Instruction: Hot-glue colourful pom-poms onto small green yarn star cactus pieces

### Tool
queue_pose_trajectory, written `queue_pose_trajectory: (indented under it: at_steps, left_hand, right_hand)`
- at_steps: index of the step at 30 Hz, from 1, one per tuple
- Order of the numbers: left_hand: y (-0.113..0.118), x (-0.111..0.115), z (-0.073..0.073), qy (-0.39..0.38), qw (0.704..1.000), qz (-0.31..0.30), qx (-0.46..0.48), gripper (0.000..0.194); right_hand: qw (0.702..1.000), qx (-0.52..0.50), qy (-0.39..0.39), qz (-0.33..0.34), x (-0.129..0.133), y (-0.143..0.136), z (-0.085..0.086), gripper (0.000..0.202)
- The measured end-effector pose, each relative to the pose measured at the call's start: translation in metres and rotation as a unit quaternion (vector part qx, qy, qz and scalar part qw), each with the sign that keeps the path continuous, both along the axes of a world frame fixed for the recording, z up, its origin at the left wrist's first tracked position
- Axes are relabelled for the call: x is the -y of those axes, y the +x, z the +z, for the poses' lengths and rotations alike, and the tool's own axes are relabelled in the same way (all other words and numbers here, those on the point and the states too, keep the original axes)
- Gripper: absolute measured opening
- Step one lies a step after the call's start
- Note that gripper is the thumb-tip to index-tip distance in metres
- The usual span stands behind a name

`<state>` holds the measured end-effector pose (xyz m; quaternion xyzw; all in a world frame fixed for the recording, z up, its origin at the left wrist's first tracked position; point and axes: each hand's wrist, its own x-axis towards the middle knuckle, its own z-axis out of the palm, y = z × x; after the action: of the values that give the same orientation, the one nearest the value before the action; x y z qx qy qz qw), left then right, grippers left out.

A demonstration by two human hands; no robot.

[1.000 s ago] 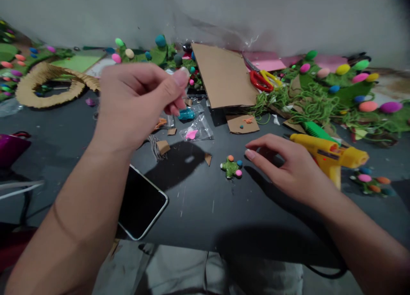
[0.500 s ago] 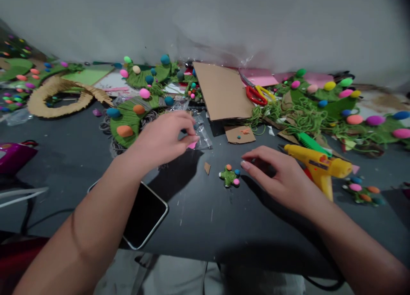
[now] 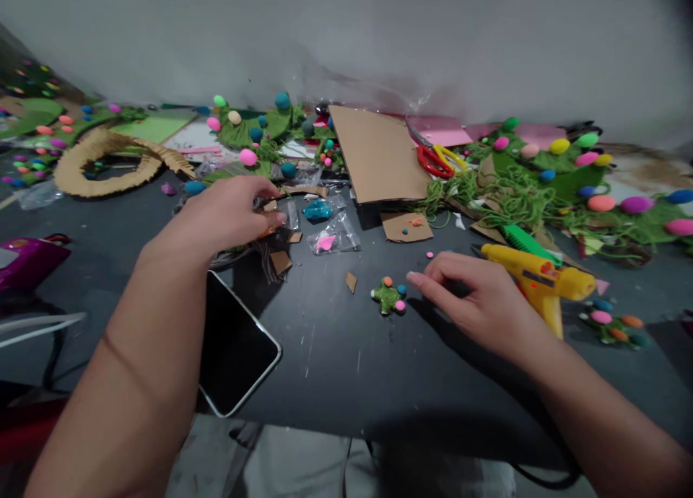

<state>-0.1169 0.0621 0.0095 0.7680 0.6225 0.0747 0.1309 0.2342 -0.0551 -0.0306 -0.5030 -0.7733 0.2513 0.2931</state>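
Note:
My left hand (image 3: 230,213) reaches over the green-wrapped wreath and grey yarn on the left. Its thumb and fingers are apart, beside something orange (image 3: 267,232) that is mostly hidden. To its right lie a clear bag with pink clay (image 3: 325,243) and a blue packet (image 3: 317,209). My right hand (image 3: 471,292) hovers low over the table with loosely curled fingers and a gap at the thumb; I see nothing in it. Just left of its thumb sits a small green yarn-wrapped star (image 3: 388,296) with coloured balls on its tips.
A yellow glue gun (image 3: 541,278) lies right of my right hand. A phone (image 3: 241,346) rests below my left forearm. Behind are a cardboard sheet (image 3: 379,155), red-handled scissors (image 3: 434,162), green yarn (image 3: 509,195) and a tan paper ring (image 3: 70,173). Small cardboard scraps (image 3: 351,282) lie about.
My left hand has moved left, away from the clear bag, uncovering the pink clay and blue packet and now covering much of the wreath. My right hand has barely moved; a tiny pink ball shows behind it.

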Motion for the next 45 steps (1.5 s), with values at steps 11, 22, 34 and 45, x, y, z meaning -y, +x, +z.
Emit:
queue_pose_trajectory:
  at_steps: [11,22,34,45]
  left_hand:
    - [0.024,0.003,-0.002,0.007,0.996,0.011,-0.087,0.048]
    - [0.081,0.051,0.004,0.06,0.943,-0.274,0.181,0.031]
    - [0.108,0.064,-0.022,0.039,0.905,-0.371,0.204,0.052]
    - [0.11,0.062,-0.027,0.122,0.9,-0.366,0.204,0.052]
  right_hand:
    - [0.998,-0.035,0.06,-0.006,-0.001,-0.001,0.001,0.021]
    - [0.992,-0.087,0.087,0.014,0.007,-0.015,0.01,0.017]
    - [0.993,-0.112,0.034,-0.016,0.006,-0.019,0.003,0.015]
    - [0.983,-0.174,-0.01,-0.05,0.004,-0.017,0.003,0.012]
